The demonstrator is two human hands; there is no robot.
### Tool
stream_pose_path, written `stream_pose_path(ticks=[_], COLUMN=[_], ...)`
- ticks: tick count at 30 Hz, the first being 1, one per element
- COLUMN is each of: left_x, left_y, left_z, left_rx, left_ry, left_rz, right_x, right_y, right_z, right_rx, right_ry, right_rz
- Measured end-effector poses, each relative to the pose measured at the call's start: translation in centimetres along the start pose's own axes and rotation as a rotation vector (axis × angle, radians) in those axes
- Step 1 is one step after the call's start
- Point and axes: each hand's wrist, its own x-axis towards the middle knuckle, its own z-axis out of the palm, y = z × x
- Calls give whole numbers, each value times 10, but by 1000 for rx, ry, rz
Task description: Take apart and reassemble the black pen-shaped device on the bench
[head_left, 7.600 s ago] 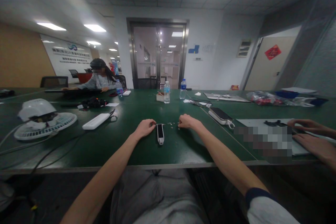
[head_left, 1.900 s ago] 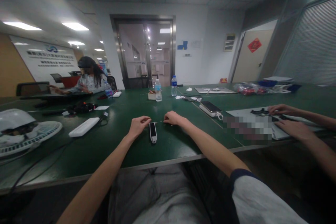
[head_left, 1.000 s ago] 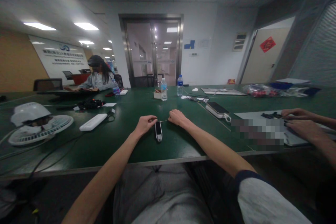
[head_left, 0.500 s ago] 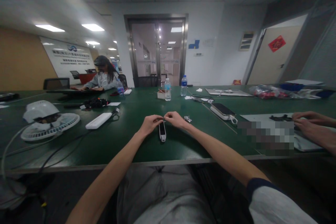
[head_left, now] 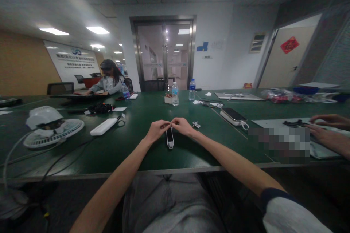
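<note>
On the green table (head_left: 117,154) in front of me lies a slim white device with a dark top (head_left: 170,140), its narrow end pointing at me. My left hand (head_left: 158,130) and my right hand (head_left: 182,125) meet over its far end, fingertips pinched together. Whatever is between those fingers is too small to make out. Just right of my right hand lies a small cluster of pale metallic parts (head_left: 196,124).
A white fan (head_left: 54,133) and a white power strip (head_left: 104,126) lie to the left. Two water bottles (head_left: 175,94) and a small box (head_left: 167,98) stand ahead. Rightward are a phone on a white block (head_left: 233,115) and a co-worker's hands (head_left: 328,131). Another person (head_left: 109,80) sits far left.
My hands stay pinched over the device's far end, with only a slight shift of the fingers. The view has moved a little. The co-worker's upper hand at the right has shifted slightly.
</note>
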Motion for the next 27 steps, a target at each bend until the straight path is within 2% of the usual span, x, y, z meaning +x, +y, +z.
stream_pose_path(ticks=[6, 18, 27], left_x=[0, -1, -2], left_y=[0, -7, -8], left_z=[0, 2, 3], left_rx=[28, 126, 14], left_ry=[9, -2, -5], left_rz=[-9, 7, -7], right_x=[1, 2, 1], right_y=[0, 8, 11], right_z=[1, 3, 9], right_rx=[37, 424, 602], right_ry=[43, -41, -71], right_rz=[42, 114, 212])
